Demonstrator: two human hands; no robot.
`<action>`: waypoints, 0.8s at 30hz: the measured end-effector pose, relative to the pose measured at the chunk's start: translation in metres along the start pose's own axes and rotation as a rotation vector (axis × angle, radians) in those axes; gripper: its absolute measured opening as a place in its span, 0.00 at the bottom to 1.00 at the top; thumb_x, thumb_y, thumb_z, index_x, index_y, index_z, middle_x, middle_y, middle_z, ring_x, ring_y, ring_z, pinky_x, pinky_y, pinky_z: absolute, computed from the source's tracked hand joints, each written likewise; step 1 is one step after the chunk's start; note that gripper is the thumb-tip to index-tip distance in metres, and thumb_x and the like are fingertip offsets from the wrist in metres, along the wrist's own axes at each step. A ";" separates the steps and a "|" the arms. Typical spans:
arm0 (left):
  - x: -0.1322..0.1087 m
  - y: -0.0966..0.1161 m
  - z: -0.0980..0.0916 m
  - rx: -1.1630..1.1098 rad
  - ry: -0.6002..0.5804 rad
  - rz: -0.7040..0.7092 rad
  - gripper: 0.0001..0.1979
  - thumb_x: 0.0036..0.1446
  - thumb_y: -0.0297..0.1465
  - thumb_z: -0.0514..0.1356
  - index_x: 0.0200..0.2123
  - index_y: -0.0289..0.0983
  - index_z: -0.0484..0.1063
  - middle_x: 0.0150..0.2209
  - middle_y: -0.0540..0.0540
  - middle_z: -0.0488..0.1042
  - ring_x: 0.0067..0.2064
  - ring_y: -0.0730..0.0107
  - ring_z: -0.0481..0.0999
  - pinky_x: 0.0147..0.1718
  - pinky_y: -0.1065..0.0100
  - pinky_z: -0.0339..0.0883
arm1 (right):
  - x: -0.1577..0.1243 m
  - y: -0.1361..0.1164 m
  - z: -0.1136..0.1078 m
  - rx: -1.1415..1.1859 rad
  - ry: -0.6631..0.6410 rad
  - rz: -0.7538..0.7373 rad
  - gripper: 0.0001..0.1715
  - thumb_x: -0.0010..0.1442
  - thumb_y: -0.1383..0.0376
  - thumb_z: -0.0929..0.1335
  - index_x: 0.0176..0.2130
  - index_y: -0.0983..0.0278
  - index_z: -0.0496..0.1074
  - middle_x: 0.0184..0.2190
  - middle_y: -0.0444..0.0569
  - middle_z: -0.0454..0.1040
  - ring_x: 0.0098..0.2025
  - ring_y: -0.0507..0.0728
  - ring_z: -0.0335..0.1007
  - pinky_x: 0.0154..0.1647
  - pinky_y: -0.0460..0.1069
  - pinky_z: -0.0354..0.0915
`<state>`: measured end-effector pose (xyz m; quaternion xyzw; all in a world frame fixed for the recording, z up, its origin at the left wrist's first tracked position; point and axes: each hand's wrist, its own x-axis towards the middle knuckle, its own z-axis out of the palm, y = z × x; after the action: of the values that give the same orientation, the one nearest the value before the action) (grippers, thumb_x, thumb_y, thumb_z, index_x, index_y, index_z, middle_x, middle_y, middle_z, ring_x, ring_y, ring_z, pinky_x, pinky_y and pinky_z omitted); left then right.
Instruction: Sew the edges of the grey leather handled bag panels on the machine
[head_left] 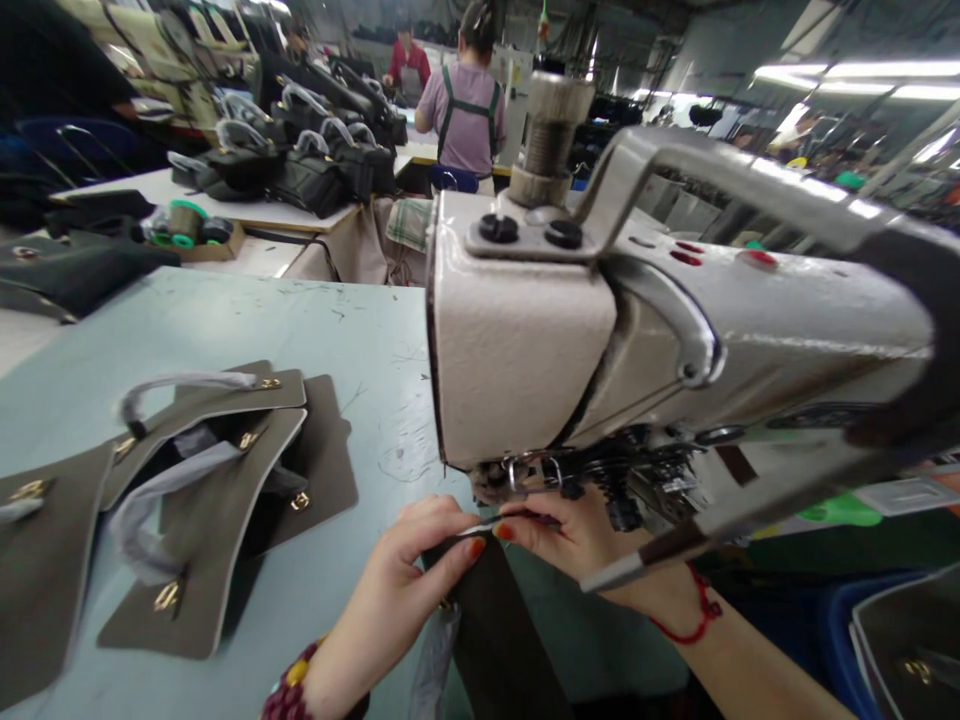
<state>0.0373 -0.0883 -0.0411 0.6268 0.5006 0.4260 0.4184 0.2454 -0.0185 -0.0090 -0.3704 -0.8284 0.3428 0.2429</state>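
Observation:
My left hand [409,575] pinches the top edge of a dark strip of material [495,620] just below the sewing machine head [525,340]. My right hand [577,550] grips the same strip from the right, fingertips pressed on its edge under the presser foot area [525,480]. The strip runs down toward me between both wrists. Both hands are closed on it, thumbs and forefingers nearly touching each other.
Several dark bag panels with wrapped handles and gold fittings [202,480] lie on the pale table [300,330] to the left. Finished dark bags [315,160] line a far table. A person in a purple shirt [465,105] stands with their back turned. Blue bins [862,620] sit at lower right.

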 end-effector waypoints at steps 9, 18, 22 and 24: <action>0.003 0.008 -0.001 -0.043 -0.044 -0.058 0.07 0.62 0.35 0.58 0.37 0.41 0.76 0.34 0.47 0.72 0.38 0.66 0.72 0.39 0.65 0.64 | 0.002 -0.004 0.001 0.034 0.011 0.005 0.11 0.62 0.57 0.68 0.35 0.58 0.79 0.28 0.44 0.79 0.33 0.55 0.75 0.33 0.46 0.66; 0.003 0.014 -0.009 -0.201 -0.066 -0.190 0.11 0.63 0.37 0.57 0.35 0.38 0.75 0.33 0.48 0.70 0.38 0.66 0.69 0.38 0.67 0.62 | -0.007 -0.019 0.011 0.286 0.013 0.199 0.16 0.65 0.56 0.65 0.37 0.63 0.77 0.30 0.46 0.77 0.33 0.54 0.71 0.33 0.44 0.63; 0.001 0.013 -0.010 -0.274 -0.055 -0.247 0.12 0.63 0.38 0.56 0.32 0.38 0.72 0.31 0.50 0.65 0.33 0.70 0.65 0.33 0.70 0.59 | -0.012 -0.021 0.026 0.394 0.110 0.272 0.19 0.65 0.54 0.64 0.33 0.65 0.75 0.23 0.43 0.69 0.26 0.50 0.63 0.27 0.43 0.58; -0.001 0.012 -0.010 -0.299 -0.051 -0.274 0.12 0.63 0.38 0.56 0.31 0.37 0.71 0.29 0.51 0.63 0.31 0.72 0.63 0.30 0.71 0.58 | -0.013 -0.021 0.032 0.434 0.158 0.294 0.21 0.65 0.53 0.64 0.31 0.65 0.74 0.20 0.41 0.63 0.23 0.49 0.57 0.24 0.43 0.54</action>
<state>0.0314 -0.0898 -0.0266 0.4942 0.5017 0.4185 0.5735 0.2232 -0.0515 -0.0157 -0.4517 -0.6513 0.5141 0.3279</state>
